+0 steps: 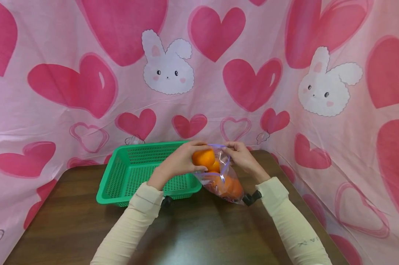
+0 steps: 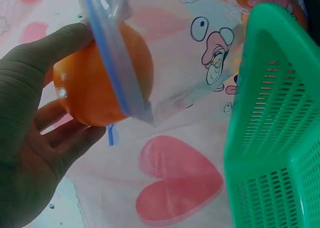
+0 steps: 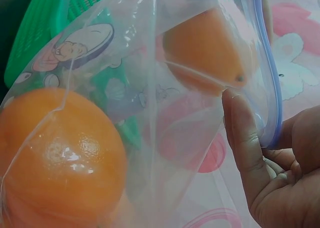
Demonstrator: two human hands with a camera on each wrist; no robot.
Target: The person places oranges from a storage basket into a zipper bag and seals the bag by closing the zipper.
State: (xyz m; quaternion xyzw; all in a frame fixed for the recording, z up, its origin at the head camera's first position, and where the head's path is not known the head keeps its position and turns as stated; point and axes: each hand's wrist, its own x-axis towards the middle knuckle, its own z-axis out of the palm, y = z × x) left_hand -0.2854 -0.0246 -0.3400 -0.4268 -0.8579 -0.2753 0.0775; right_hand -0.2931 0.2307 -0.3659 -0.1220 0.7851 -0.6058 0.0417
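My left hand (image 1: 181, 160) grips an orange (image 1: 203, 157) at the mouth of a clear zip bag (image 2: 175, 82). In the left wrist view the bag's blue-purple zip strip crosses in front of this orange (image 2: 82, 87), so part of it is inside the mouth. My right hand (image 1: 240, 158) pinches the opposite edge of the mouth, its thumb (image 3: 243, 133) beside the zip strip. Lower in the bag lie more oranges (image 3: 65, 153), pressed against the printed plastic; their number is hard to tell.
A green perforated basket (image 1: 110, 184) stands left of the bag, close to my left forearm. Both are on a dark wooden table (image 1: 199, 235). A pink cloth (image 1: 212, 99) with hearts and rabbits hangs behind and at the sides.
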